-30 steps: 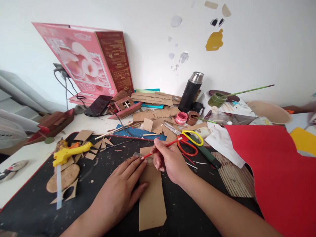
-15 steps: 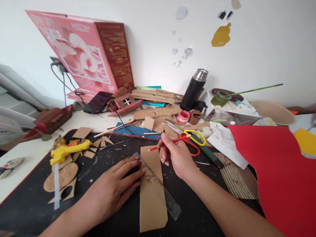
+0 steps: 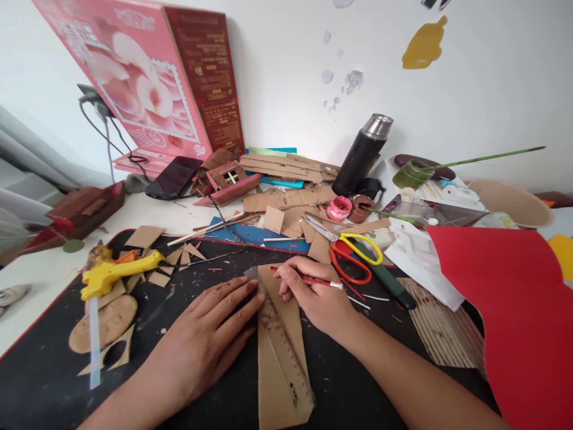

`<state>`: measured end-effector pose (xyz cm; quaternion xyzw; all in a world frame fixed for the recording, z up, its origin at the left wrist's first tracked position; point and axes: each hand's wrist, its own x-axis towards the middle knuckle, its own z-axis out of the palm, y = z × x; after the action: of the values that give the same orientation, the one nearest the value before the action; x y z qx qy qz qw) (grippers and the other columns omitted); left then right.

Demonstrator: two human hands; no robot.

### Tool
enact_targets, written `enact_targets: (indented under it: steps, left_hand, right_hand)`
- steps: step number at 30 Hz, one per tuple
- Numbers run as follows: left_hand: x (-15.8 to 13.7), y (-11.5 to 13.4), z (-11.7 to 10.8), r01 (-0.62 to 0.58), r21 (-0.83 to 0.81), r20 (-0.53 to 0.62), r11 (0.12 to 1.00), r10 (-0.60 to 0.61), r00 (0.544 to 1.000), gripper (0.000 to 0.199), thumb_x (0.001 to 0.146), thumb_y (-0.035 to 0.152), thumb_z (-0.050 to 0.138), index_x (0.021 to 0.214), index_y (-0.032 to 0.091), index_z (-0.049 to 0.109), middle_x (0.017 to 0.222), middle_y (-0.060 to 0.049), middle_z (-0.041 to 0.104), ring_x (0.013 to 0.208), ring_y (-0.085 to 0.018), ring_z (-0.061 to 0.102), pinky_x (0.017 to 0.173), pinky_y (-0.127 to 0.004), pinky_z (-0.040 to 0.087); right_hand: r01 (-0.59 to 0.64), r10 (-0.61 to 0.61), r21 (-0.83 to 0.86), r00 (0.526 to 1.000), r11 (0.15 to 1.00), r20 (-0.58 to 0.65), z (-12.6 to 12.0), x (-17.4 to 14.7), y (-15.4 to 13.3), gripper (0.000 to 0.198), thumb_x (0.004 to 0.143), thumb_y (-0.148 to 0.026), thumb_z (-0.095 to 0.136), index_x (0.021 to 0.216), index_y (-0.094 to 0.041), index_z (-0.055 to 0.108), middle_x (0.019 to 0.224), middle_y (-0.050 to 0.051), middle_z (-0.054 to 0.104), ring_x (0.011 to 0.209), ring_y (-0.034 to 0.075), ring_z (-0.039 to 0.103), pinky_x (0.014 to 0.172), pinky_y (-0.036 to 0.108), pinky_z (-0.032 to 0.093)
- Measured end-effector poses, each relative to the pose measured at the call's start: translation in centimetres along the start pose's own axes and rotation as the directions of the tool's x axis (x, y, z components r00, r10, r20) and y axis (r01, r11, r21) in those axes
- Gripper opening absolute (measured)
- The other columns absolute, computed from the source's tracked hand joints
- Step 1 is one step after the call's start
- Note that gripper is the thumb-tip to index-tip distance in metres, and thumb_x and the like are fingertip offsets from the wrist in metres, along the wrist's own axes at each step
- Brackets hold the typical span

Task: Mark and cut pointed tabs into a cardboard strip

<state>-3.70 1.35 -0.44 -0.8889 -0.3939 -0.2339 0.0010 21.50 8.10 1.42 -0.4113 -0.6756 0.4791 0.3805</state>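
A narrow brown cardboard strip (image 3: 271,388) lies lengthwise on the black cutting mat (image 3: 188,394). Across it rests a clear, paint-smudged ruler (image 3: 286,352), slanting from the strip's upper left to its lower right. My left hand (image 3: 210,334) lies flat with fingers stretched out, their tips pressing the ruler's upper end. In a pinch, my right hand (image 3: 313,295) holds a red pencil (image 3: 316,279), its point over the strip near the top edge. Whether the point touches the cardboard, I cannot tell.
A yellow glue gun (image 3: 119,272) lies left among cardboard scraps. Scissors (image 3: 353,251), a dark green cutter (image 3: 389,278) and a red sheet (image 3: 505,298) are on the right. Farther back stand paint jars (image 3: 339,209), a black flask (image 3: 360,158) and a small cardboard boat (image 3: 233,185).
The ruler has swung to lie more nearly along the strip. My right hand has tilted the pencil, and its tip is closer to the strip's top edge. The view has shifted slightly.
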Motion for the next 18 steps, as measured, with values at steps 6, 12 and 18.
enact_targets:
  steps: [6, 12, 18]
  left_hand:
    - [-0.20, -0.26, 0.36, 0.046, 0.028, 0.002, 0.999, -0.046, 0.999, 0.040, 0.112, 0.034, 0.060, 0.150, 0.024, 0.071, 0.148, -0.011, 0.075, 0.136, -0.031, 0.070, 0.111, -0.048, 0.061]
    - [0.30, -0.13, -0.11, 0.049, 0.026, 0.008, 0.998, -0.049, 0.999, 0.043, 0.112, 0.037, 0.061, 0.148, 0.017, 0.070, 0.154, -0.015, 0.071, 0.140, -0.033, 0.069, 0.114, -0.048, 0.060]
    - [0.56, -0.23, -0.24, -0.017, 0.041, 0.023, 0.999, 0.016, 1.000, 0.043, 0.112, 0.032, 0.058, 0.151, 0.017, 0.067, 0.154, -0.014, 0.072, 0.142, -0.034, 0.068, 0.110, -0.050, 0.063]
  right_hand:
    - [-0.073, 0.073, 0.117, 0.997, 0.990, -0.001, 0.14, 0.10, 0.40, 0.043, 0.113, -0.055, 0.061, 0.090, -0.021, 0.073, 0.077, 0.002, 0.073, 0.065, 0.016, 0.073, 0.064, 0.027, 0.060]
    - [-0.086, 0.086, 0.147, 0.996, 0.985, 0.009, 0.14, 0.14, 0.42, 0.042, 0.112, -0.054, 0.063, 0.089, -0.020, 0.074, 0.077, 0.003, 0.074, 0.066, 0.016, 0.073, 0.065, 0.027, 0.062]
    - [-0.098, 0.096, 0.175, 0.995, 0.980, 0.020, 0.00, 0.15, 0.25, 0.041, 0.112, -0.053, 0.064, 0.094, -0.019, 0.076, 0.075, 0.003, 0.074, 0.065, 0.015, 0.072, 0.065, 0.026, 0.062]
